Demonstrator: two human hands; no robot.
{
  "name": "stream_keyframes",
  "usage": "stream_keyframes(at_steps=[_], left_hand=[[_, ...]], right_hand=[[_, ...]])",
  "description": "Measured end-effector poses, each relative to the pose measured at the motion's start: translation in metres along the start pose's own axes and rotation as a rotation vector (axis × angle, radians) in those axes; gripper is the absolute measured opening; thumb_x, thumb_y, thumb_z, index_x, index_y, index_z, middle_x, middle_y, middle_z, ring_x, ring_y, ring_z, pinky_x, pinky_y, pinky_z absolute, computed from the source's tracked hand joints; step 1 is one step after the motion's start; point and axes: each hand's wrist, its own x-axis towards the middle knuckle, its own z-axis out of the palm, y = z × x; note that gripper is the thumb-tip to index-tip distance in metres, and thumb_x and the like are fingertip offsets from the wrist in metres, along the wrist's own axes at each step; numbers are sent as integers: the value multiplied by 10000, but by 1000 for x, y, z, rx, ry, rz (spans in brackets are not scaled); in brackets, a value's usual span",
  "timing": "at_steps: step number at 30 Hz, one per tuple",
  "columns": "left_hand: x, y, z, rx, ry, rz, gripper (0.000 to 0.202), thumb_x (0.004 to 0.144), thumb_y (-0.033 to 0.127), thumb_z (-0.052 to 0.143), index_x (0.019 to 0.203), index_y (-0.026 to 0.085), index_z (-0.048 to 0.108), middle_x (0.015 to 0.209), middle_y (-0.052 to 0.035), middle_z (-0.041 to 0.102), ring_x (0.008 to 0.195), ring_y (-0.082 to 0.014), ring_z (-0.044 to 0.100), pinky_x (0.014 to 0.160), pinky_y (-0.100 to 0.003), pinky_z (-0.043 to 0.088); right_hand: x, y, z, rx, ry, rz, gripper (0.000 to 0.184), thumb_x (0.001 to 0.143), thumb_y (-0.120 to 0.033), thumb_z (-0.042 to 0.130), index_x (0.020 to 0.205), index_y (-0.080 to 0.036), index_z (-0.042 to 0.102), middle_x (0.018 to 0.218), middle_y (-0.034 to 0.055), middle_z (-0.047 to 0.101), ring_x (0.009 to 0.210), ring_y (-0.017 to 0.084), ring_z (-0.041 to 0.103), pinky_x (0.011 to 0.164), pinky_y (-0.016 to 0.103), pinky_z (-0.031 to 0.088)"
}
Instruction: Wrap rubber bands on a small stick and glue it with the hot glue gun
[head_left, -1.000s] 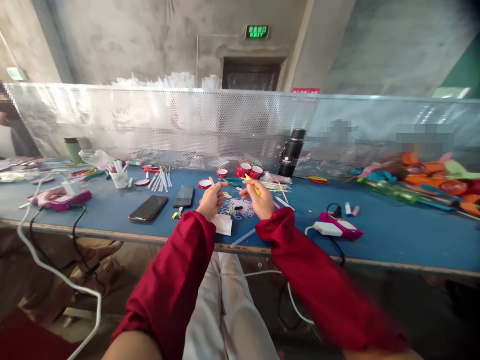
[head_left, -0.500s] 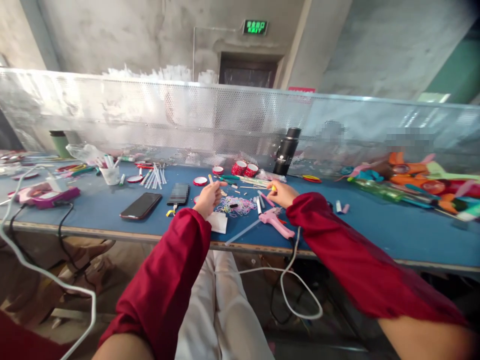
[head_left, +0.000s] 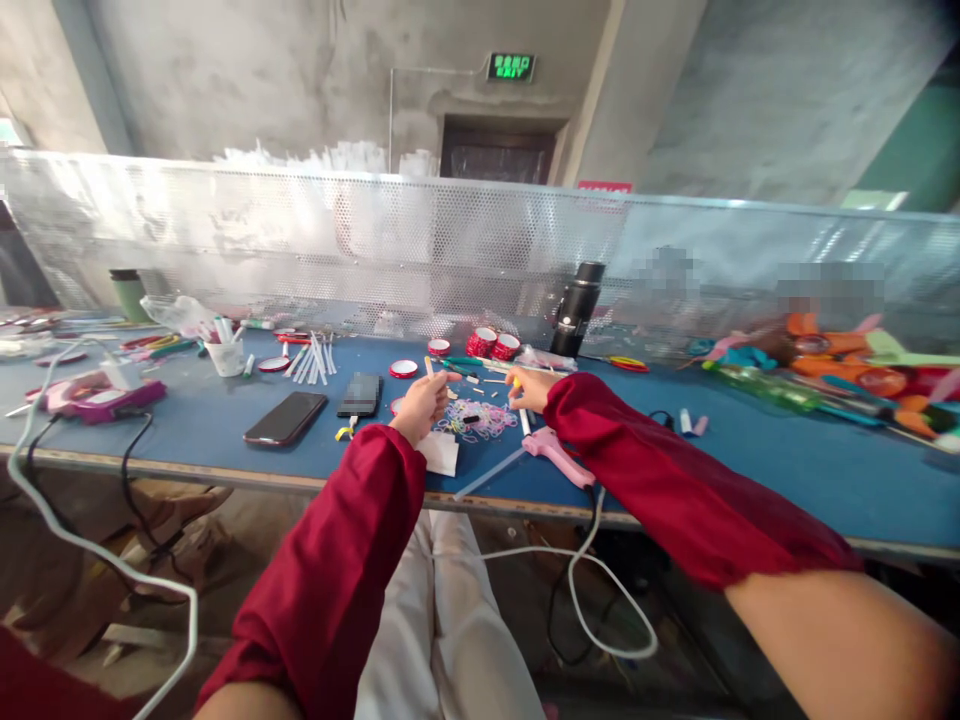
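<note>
My left hand (head_left: 420,404) is raised over the blue table (head_left: 750,460), its fingers pinched on a short pale stick (head_left: 429,367). My right hand (head_left: 529,389) is a little to its right, fingers closed on a small yellow piece (head_left: 516,382). Between and just below the hands lies a heap of small coloured rubber bands (head_left: 480,420). A pink glue gun (head_left: 553,452) rests under my right wrist, its white cord hanging off the table edge. A white paper (head_left: 442,453) lies under my left wrist.
Two phones (head_left: 285,418) (head_left: 362,394) lie left of my hands. Red tape rolls (head_left: 495,345) and a black flask (head_left: 577,308) stand behind, before a perforated metal screen (head_left: 300,240). A cup of pens (head_left: 227,357), white sticks and a pink device (head_left: 97,395) sit left; colourful toys (head_left: 847,360) right.
My right hand reached out to the right, then came back toward the rubber bands. The left hand stayed pinched on its stick. The view shifted slightly.
</note>
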Motion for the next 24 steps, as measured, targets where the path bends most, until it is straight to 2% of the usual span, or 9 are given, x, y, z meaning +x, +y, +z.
stream_keyframes(at_steps=[1,3,5,10,15,18,20,22,24], left_hand=[[0,0,1,8,0,-3,322,833,403,754,945,113,672,553,106,243,398,-26,203,404,-184,81],[0,-1,2,31,-7,-3,353,800,408,787,961,114,676,550,107,256,396,-26,210,406,-196,75],[-1,-1,3,48,-20,10,388,781,433,802,958,112,676,547,106,266,394,-26,213,408,-208,66],[-3,-1,4,53,-74,45,421,745,494,824,855,139,626,530,110,261,391,-24,202,408,-220,59],[0,-2,1,37,-97,43,462,694,454,871,740,175,506,519,113,273,390,-18,204,396,-208,75],[2,1,0,-80,-89,48,425,723,421,857,771,169,519,525,121,240,394,-18,189,385,-190,82],[3,5,-1,-188,-58,19,388,769,394,826,775,168,510,526,123,220,396,-20,173,376,-177,81],[2,10,-1,-278,-24,-42,351,819,364,786,771,168,499,522,122,203,393,-22,162,367,-168,75],[1,13,-1,-341,2,-91,307,850,341,758,792,163,515,517,122,189,388,-25,161,360,-162,77]], right_hand=[[1,-8,-2,-48,-127,46,300,619,-177,838,770,-229,584,618,-48,679,618,172,665,743,364,522],[3,-29,-5,-28,-163,17,406,600,-196,842,911,-239,585,788,-30,757,794,214,719,829,408,539],[4,-53,-4,101,-152,-93,438,638,-248,832,986,-251,566,933,15,780,936,251,721,873,452,547],[-1,-101,12,210,-113,-203,421,643,-210,831,990,-257,597,958,27,751,951,262,710,894,462,553],[-1,-112,27,193,-85,-231,415,680,-228,816,1019,-259,580,980,24,741,966,252,714,930,460,544],[-8,-118,34,227,13,-219,353,758,-377,801,1014,-264,586,1019,37,746,1005,252,712,968,458,525],[-18,-123,40,320,136,-173,275,913,-513,633,1026,-264,611,998,47,750,983,237,710,937,433,537],[-30,-128,48,444,257,-115,395,1013,-580,415,1105,-261,629,888,43,746,866,216,708,858,402,560],[-43,-129,57,486,300,-83,448,1019,-583,395,1199,-249,634,782,28,714,699,197,661,729,370,565]])
